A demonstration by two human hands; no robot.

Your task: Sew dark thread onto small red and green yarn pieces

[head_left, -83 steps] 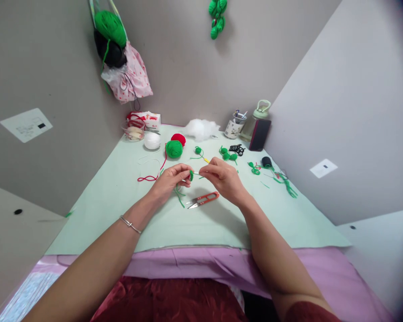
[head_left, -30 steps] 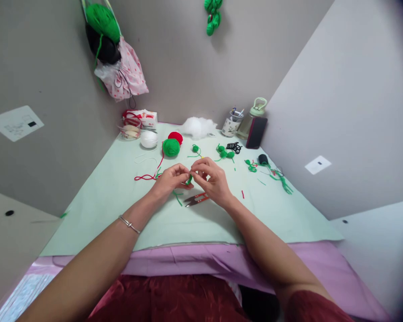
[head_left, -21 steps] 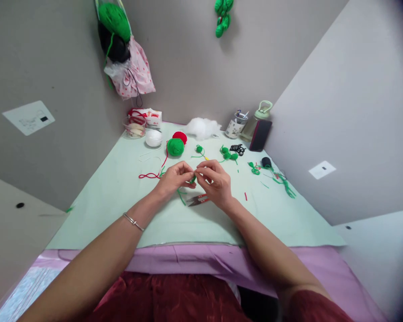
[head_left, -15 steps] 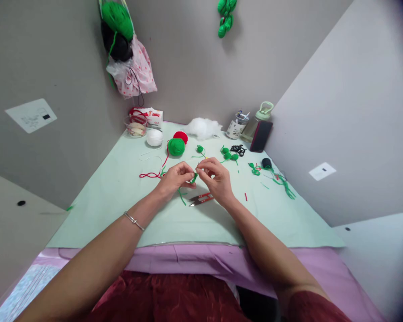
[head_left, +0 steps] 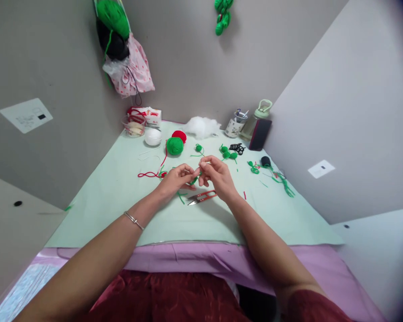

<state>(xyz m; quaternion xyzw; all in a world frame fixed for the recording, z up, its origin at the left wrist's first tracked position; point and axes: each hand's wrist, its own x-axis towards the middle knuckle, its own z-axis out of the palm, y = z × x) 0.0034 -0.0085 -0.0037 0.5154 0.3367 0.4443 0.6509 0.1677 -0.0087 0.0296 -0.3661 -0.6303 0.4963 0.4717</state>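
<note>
My left hand (head_left: 177, 180) is closed on a small green yarn piece (head_left: 193, 181), which its fingers mostly cover. Close beside it, my right hand (head_left: 217, 175) has its thumb and forefinger pinched together near the left fingertips. Whatever is in that pinch is too small to make out. Below the hands lie thread snips (head_left: 203, 197) with orange-red handles, blades pointing left. Loose green yarn ends (head_left: 181, 197) rest by the left hand, and a red yarn loop (head_left: 150, 175) lies farther left.
Behind the hands sit a green yarn ball (head_left: 175, 146), a red yarn ball (head_left: 179, 136), a white yarn ball (head_left: 153, 137) and white stuffing (head_left: 202, 127). Small green balls (head_left: 226, 152), a black claw clip (head_left: 237, 148), a phone (head_left: 260, 134) and a bottle (head_left: 251, 127) stand rightward.
My right hand has turned and drawn slightly away from the green piece, its lower fingers now loosened. More of the snips' handles shows. The view has shifted slightly.
</note>
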